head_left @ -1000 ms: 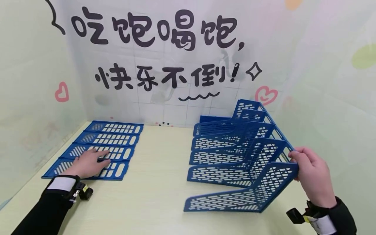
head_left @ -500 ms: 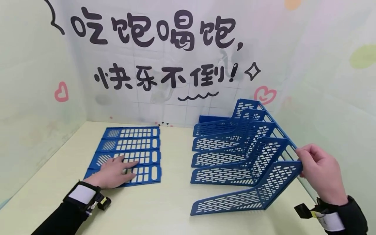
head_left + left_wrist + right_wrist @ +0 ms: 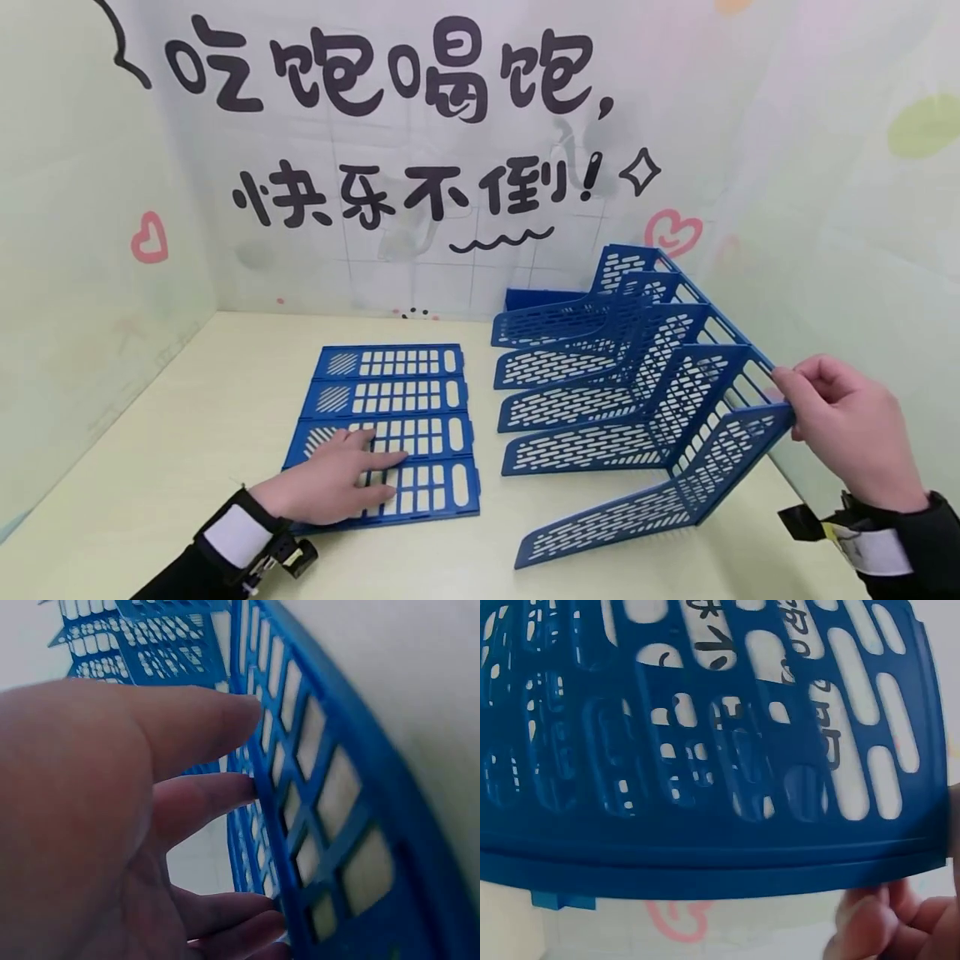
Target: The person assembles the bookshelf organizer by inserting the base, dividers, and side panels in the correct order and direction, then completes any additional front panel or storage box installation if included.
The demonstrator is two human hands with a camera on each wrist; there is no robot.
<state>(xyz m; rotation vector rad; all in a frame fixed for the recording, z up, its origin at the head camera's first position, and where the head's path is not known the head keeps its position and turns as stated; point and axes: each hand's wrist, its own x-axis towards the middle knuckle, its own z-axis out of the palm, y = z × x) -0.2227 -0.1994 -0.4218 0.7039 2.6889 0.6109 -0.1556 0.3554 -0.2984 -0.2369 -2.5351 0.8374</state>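
In the head view, my left hand [image 3: 330,479] rests with fingers spread on a flat blue lattice panel [image 3: 302,442] made of several joined sections. The left wrist view shows the thumb and fingertips touching the grid of that panel [image 3: 405,817]. My right hand [image 3: 858,425] pinches the upper back corner of a blue plastic file rack [image 3: 686,492], thumb on the near side. Several slotted dividers fan out leftward from the rack's back. In the right wrist view, a slotted divider [image 3: 705,847] fills most of the picture, with curled fingers [image 3: 866,926] at its lower right.
Both blue pieces are on a pale wooden table [image 3: 180,417]. A printed wall sheet [image 3: 420,283] with black lettering stands behind, and light side sheets enclose left and right. A solid blue strip [image 3: 547,298] shows behind the rack's far divider.
My left hand has slid the flat panel rightward and nearer, closing most of the gap to the rack. The right hand has swung the rack's near end slightly right.
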